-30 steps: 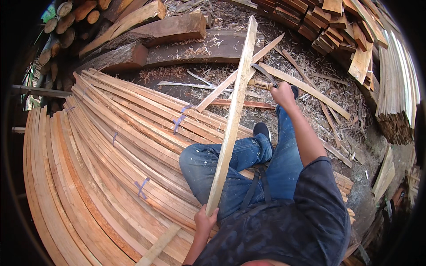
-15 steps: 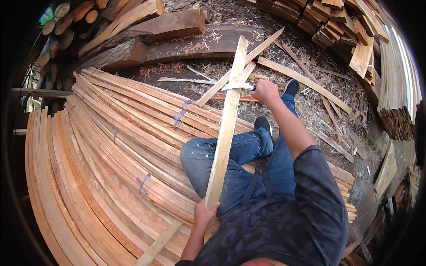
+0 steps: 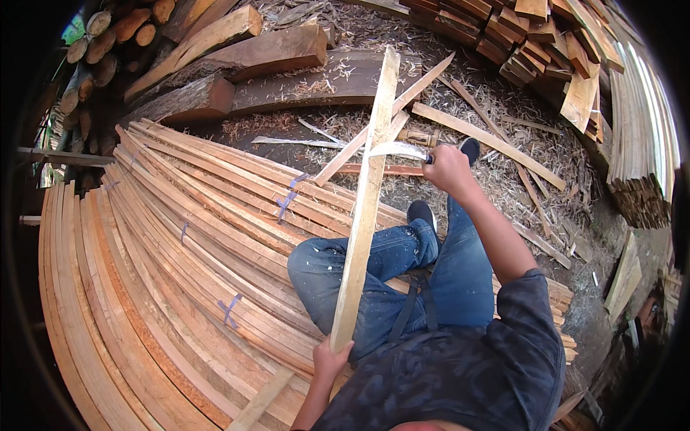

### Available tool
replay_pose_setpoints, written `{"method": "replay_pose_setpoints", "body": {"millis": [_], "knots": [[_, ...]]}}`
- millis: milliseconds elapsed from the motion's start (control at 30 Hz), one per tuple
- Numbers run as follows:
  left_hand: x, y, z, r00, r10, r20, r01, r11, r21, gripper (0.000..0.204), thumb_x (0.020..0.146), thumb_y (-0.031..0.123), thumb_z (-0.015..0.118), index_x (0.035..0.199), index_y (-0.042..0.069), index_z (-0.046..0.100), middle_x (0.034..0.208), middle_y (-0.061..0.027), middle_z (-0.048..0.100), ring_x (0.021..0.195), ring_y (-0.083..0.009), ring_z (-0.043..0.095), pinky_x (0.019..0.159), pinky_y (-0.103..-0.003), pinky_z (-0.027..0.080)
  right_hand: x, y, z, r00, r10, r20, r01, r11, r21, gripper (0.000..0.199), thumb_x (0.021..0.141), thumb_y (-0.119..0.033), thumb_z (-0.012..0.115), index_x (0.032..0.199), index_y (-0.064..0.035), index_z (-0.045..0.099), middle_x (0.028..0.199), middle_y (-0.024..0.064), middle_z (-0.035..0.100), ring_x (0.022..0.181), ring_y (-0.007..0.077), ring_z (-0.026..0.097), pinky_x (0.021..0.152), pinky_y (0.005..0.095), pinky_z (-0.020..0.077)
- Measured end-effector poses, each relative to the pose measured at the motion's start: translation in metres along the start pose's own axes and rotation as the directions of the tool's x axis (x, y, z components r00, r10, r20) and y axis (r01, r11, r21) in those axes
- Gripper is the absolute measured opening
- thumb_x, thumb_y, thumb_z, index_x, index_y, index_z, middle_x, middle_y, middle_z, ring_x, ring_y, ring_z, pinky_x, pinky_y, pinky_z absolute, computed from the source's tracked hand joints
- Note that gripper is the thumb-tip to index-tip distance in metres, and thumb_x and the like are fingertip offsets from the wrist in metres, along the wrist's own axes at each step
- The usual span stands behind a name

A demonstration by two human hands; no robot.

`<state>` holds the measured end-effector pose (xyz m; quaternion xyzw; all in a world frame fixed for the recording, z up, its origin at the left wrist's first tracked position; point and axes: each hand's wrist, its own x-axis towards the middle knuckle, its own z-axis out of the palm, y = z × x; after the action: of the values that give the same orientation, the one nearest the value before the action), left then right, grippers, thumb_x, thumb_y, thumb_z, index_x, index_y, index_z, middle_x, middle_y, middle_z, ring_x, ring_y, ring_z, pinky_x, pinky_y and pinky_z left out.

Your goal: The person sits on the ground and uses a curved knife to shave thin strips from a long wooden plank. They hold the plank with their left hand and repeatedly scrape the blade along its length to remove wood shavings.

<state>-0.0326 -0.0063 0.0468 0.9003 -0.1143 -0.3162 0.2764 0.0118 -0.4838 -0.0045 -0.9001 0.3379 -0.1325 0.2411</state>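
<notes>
A long pale wooden slat [image 3: 365, 208] slants away from me across my bent leg. My left hand [image 3: 330, 358] is closed around its near end. In my right hand [image 3: 447, 167] is the dark handle of a curved-bladed knife [image 3: 397, 149]. Its light blade lies across the slat's upper part, with the tip at or just past the slat's left edge. The far end of the slat rests over another wooden strip [image 3: 424, 90] lying crosswise on the ground. Whether the blade is cutting into the wood, I cannot tell.
Bundles of planks tied with purple strips [image 3: 287, 197] spread out beneath me and to my left. Heavy beams [image 3: 280, 54] and stacked logs [image 3: 104, 43] lie at the far left. Cut timber [image 3: 528, 43] is piled far right. Shavings and loose strips [image 3: 496, 147] litter the ground ahead.
My right hand has drawn the knife nearer to me and a little to the right along the slat. My left hand keeps its hold on the near end.
</notes>
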Motion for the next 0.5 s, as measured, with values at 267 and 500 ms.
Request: {"method": "replay_pose_setpoints", "body": {"millis": [267, 500], "knots": [[0.006, -0.009, -0.001, 0.998, 0.059, -0.019, -0.059, 0.998, 0.034, 0.037, 0.076, 0.029, 0.079, 0.1, 0.003, 0.069, 0.084, -0.0205, 0.07, 0.082, -0.0364, 0.069, 0.07, -0.041, 0.055, 0.088, 0.013, 0.048, 0.912, 0.376, 0.164, -0.361, 0.926, -0.115, 0.032, 0.076, -0.024, 0.061, 0.094, 0.0016, 0.07, 0.104, 0.0227, 0.069, 0.097, 0.0365, 0.067, 0.083, 0.0446, 0.0534], [0.002, -0.02, 0.006, 0.995, 0.07, -0.065, -0.068, 0.997, 0.035, 0.037, 0.076, 0.028, 0.078, 0.101, 0.002, 0.069, 0.083, -0.0213, 0.069, 0.082, -0.037, 0.069, 0.07, -0.04, 0.054, 0.071, 0.099, 0.013, 0.893, 0.44, 0.096, -0.441, 0.897, -0.014, 0.036, 0.079, -0.028, 0.062, 0.086, 0.0065, 0.069, 0.092, 0.0273, 0.068, 0.087, 0.0407, 0.068, 0.076, 0.0471, 0.0522]]}}
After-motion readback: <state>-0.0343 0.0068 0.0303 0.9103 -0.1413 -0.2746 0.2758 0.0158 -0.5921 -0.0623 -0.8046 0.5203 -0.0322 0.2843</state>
